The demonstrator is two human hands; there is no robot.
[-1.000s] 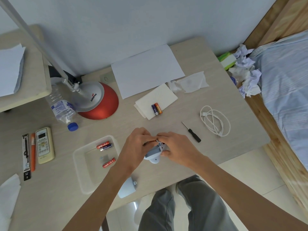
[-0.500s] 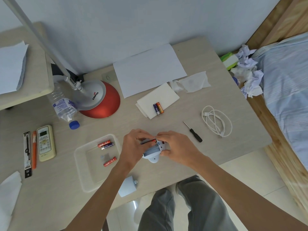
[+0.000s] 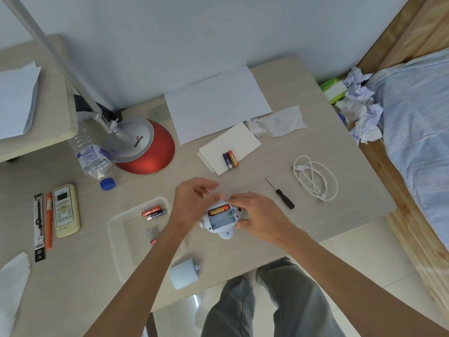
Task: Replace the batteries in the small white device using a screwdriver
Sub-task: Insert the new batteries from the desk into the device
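Right hand (image 3: 261,215) grips small white device (image 3: 222,221) by its right edge, fingers curled round it, device resting on worktop (image 3: 315,224). Compartment open, facing up: one orange battery (image 3: 218,211) seated in far slot, near slot bare. Left hand (image 3: 194,203) just left of device, fingers loosely spread, holding nothing. Screwdriver (image 3: 280,194) lies just right of right hand, untouched. Spare batteries (image 3: 154,212) in clear tray (image 3: 116,227), left of left hand. Detached cover (image 3: 184,274) below left forearm.

The room is bright with soft, even light. Shadows under the arms on the counter (image 3: 102,288) are pale. A shiny white spot glows on the floor (image 3: 194,302). Straight lines bend near the edges. The fingers of the left hand (image 3: 192,203) look a little blurry.
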